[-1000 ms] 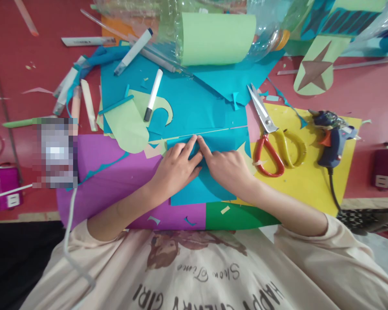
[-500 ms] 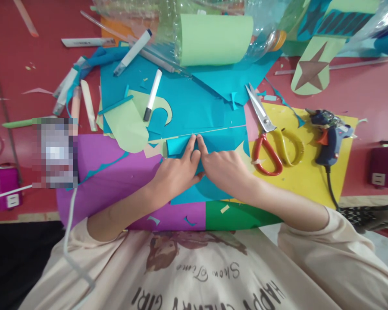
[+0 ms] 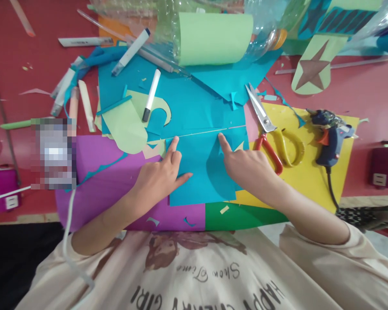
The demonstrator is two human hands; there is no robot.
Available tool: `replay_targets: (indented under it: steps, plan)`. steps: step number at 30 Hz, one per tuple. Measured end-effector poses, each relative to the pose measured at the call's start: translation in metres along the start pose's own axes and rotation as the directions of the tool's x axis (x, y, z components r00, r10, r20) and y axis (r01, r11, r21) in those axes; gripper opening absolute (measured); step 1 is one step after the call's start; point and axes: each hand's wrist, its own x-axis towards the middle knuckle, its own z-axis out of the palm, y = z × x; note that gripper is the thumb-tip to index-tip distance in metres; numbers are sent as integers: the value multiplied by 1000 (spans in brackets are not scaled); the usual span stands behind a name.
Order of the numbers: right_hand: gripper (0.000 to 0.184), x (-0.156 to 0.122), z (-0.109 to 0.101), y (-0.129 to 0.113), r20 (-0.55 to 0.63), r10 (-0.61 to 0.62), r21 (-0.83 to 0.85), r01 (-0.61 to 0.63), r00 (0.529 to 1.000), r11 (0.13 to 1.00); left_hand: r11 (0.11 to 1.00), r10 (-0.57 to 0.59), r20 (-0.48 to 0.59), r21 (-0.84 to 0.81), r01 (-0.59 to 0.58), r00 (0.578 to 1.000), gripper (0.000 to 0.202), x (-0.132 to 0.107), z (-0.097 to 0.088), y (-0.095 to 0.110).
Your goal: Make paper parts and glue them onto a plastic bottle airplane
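On the red table (image 3: 45,21), the small blue sheet (image 3: 195,183) is lying midway along the near edge, its near part covering bits of a purple sheet (image 3: 106,172) and a yellow sheet (image 3: 326,185). The left hand (image 3: 160,174) is resting its index fingertip near the far left corner of this small sheet, its thumb standing well apart and its remaining fingers bending loosely, gripping nothing. The right hand (image 3: 247,163) is touching the same far edge nearer the right corner, its index finger pointing straight while the others are curling inward, also gripping nothing. A larger blue sheet (image 3: 197,103) is lying beyond, toward the table's far edge, carrying a marker (image 3: 153,90) and a pale green cutout (image 3: 126,129) on its left side. The scissors (image 3: 267,125) are lying beside the right hand, blades pointing toward the far edge, and a glue gun (image 3: 330,150) is lying toward the yellow sheet's right edge. Toward the table's far edge, a clear bottle (image 3: 260,45) is wearing a pale green paper band (image 3: 215,38).
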Motion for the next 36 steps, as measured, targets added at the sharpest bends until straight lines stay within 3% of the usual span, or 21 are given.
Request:
replay_targets:
  steps: [9, 15, 25, 32, 36]
  plan:
    - [71, -2, 8, 6, -64, 25, 57, -21, 998, 998, 998, -62, -17, 27, 62, 998, 61, -6, 4, -6]
    - [67, -1, 13, 5, 6, 39, 80, -39, 999, 996, 997, -69, -38, -22, 69, 997, 59, -9, 8, -8]
    - [62, -1, 13, 8, 89, 107, 116, -117, 990, 986, 972, -144, 21, -186, 146, 989, 72, -9, 10, -8]
    - [61, 2, 23, 8, 4, 131, 113, -131, 991, 985, 976, -148, -81, -172, 132, 986, 69, -12, 16, -12]
    - [64, 4, 28, 9, -46, 147, 127, -140, 988, 982, 983, -128, -256, -159, 89, 958, 55, -7, 17, -14]
